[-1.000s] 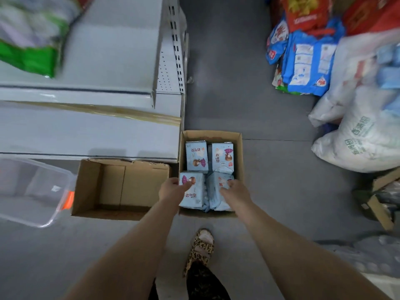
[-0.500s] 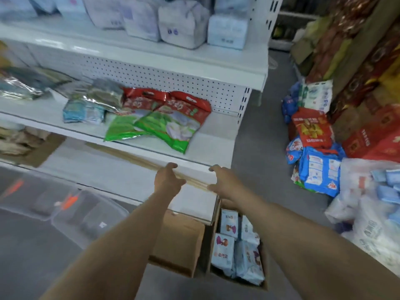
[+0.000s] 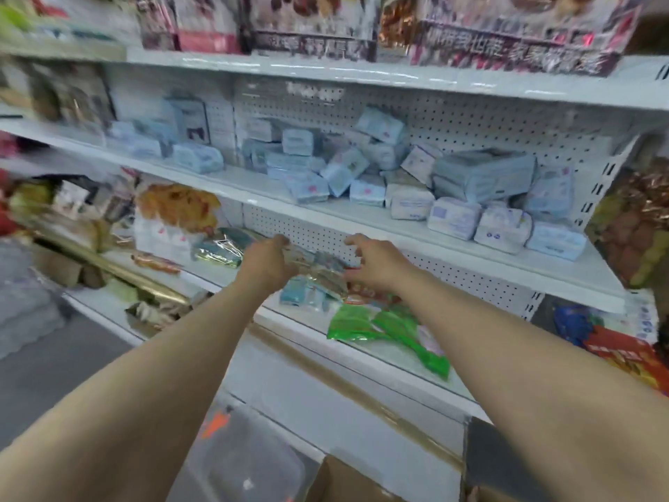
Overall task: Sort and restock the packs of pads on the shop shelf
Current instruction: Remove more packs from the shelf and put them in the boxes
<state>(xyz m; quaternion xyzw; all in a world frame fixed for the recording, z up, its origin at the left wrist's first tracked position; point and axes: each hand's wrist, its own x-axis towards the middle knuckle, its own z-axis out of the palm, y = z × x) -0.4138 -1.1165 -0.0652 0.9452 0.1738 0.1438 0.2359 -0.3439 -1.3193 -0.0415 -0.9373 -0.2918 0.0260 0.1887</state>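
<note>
Nearest, a clear bin [image 3: 246,461] and a cardboard box [image 3: 347,481] sit low down. Farther out, both hands hang over the lower shelf [image 3: 297,317]. The left hand [image 3: 266,264] shows its back, fingers curled toward a shiny foil pack [image 3: 318,264]; whether it grips it, I cannot tell. The right hand [image 3: 376,266] is spread, fingers bent, holding nothing. A blue pack [image 3: 302,295] lies just below them, green bags [image 3: 383,326] to its right. The packs of pads [image 3: 398,182] lie jumbled on the next shelf up [image 3: 344,213], beyond and above both hands, apart from them. They look light, soft and squashy in slick film; likely best taken across the broad faces, not by a corner.
</note>
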